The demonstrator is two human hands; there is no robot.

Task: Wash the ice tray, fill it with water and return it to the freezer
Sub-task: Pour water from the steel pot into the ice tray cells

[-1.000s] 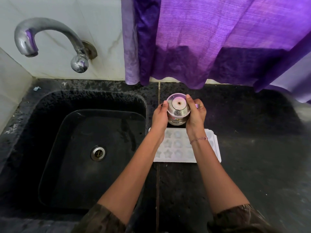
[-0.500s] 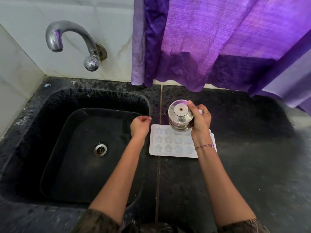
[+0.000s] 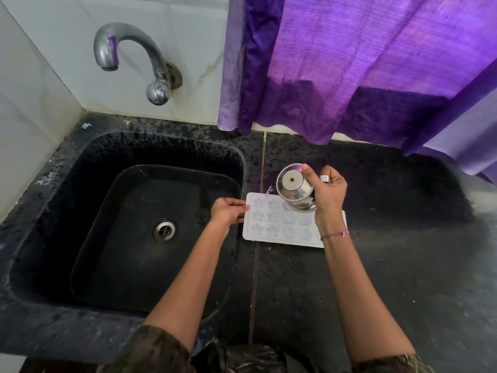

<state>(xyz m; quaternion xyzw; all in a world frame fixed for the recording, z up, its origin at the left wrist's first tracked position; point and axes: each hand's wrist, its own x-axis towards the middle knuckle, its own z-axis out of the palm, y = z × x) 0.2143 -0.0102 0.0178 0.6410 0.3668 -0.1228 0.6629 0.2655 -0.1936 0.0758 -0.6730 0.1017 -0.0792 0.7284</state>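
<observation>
Two changes within the last second. First, the left hand (image 3: 227, 212) is off the steel jug (image 3: 294, 188) and down on the ice tray (image 3: 279, 240), where its fingers (image 3: 238, 204) curl onto the tray's left edge and pin it. Second, the right hand (image 3: 329, 195) alone now carries the jug, fingers wrapped round the body, and tips it left. A thin stream of water (image 3: 269, 190) leaves the spout toward the tray's far-left corner cell.

The tray lies flat on the black table (image 3: 403, 238), just right of the sink (image 3: 172, 146). The tap (image 3: 129, 47) is not running.

We read this as washing done and the fill just started. We cannot tell how full the cells are, as the water is too clear to see.

Next we need to sweep the spout cell by cell with the tilt kept small. The stream lands close to the tray's rim, so we expect spill onto the table if the jug drifts further left. The freezer run comes after, and a full tray will slosh.
</observation>
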